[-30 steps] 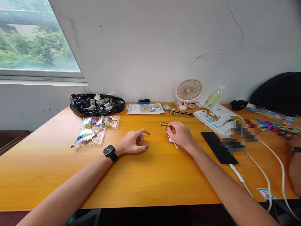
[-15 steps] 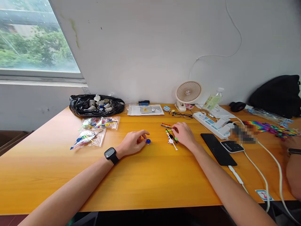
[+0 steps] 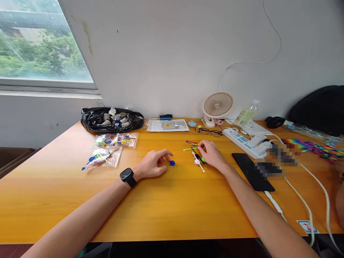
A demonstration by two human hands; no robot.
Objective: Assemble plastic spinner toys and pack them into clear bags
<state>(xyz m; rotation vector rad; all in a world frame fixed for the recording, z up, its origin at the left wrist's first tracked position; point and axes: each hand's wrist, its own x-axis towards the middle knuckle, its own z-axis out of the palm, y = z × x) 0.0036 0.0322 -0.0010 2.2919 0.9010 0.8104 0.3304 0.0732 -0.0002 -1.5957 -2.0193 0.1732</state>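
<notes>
My left hand [image 3: 153, 163] is beside a small blue disc [image 3: 172, 163] on the table. Its fingers are apart and bent, with nothing between them. Right of the disc lies a loose pile of thin plastic pieces with arrow tips: a white arrow piece [image 3: 197, 162] and a black arrow piece [image 3: 197, 156]. My right hand [image 3: 211, 153] is over the pile's far side, thumb and fingers pinched at the end of a green arrow piece [image 3: 189, 148] that sticks out leftward. Red and blue arrow pieces [image 3: 191, 143] lie just behind it. A green disc [image 3: 203, 159] shows below my right hand.
Clear bags of coloured pieces [image 3: 103, 157] lie left, before a black plastic bag [image 3: 91, 120]. Behind stand a fan [image 3: 217, 105], glasses [image 3: 208, 132] and a bottle [image 3: 246, 116]. A power strip [image 3: 243, 142], phone [image 3: 249, 172] and cables [image 3: 319, 182] occupy the right side, near another person's arm [image 3: 338, 193].
The green arrow piece now reaches further left out of my right hand's fingertips. My left fingers have spread and drawn slightly away from the blue disc. The view has shifted a little.
</notes>
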